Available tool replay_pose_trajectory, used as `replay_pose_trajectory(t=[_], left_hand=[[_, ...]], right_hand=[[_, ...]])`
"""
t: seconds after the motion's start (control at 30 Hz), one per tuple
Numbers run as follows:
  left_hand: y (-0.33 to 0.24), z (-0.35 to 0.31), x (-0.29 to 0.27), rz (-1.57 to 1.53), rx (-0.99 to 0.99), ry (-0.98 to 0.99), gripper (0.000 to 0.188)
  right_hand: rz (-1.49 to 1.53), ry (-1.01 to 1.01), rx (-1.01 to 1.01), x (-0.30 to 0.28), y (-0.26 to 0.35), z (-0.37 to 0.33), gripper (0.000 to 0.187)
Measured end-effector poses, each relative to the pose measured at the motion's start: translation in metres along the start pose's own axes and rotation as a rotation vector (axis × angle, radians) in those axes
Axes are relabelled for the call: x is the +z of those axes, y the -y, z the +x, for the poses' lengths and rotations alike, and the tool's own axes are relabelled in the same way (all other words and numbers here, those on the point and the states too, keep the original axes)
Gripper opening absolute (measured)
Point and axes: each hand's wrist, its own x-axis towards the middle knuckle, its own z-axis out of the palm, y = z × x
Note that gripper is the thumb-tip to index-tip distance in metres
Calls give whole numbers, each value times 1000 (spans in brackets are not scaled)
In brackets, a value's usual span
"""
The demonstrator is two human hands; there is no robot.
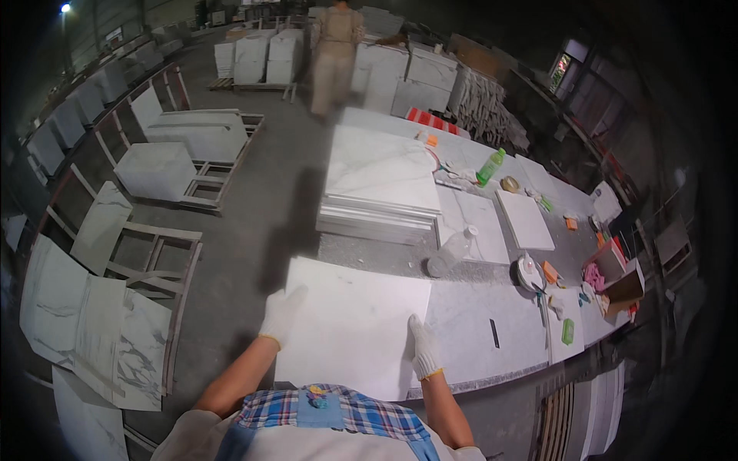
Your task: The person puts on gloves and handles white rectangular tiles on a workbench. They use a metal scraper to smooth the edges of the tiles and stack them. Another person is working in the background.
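Observation:
A white stone slab lies in front of me at the near left end of the worktable, close to my body. My left hand, in a white knitted glove, grips its left edge. On the opposite edge is my right hand, gloved alike, with the thumb along the top face; its other fingers are mostly hidden. Just beyond the slab rises a stack of grey-veined marble slabs. A clear plastic bottle stands to the right of that stack.
Farther right are a green bottle, a white round tool, orange blocks and an open cardboard box. Racks with marble slabs line the left side. A person is at the back, beside more stacked slabs.

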Motion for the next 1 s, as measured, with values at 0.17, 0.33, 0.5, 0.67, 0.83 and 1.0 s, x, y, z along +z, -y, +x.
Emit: replay_pose_trajectory(t=[0.17, 0.33, 0.5, 0.67, 0.83, 1.0], left_hand=[[-47, -17, 8, 23, 85, 75, 31], [-69, -30, 26, 32, 464, 108, 34], [-60, -33, 42, -120, 749, 191, 33], [-41, -30, 40, -101, 748, 217, 30], [-34, -30, 36, -68, 820, 185, 28], [-32, -33, 33, -48, 790, 174, 23]], right_hand=[[36, -187, -152, -5, 29, -42, 52], [-47, -409, -527, -30, 7, -35, 40], [-154, -623, -989, -71, -50, 19, 35], [116, -576, -879, -63, -68, 7, 38], [208, -569, -806, -40, -41, -24, 43], [232, -558, -764, -31, -30, -38, 50]])
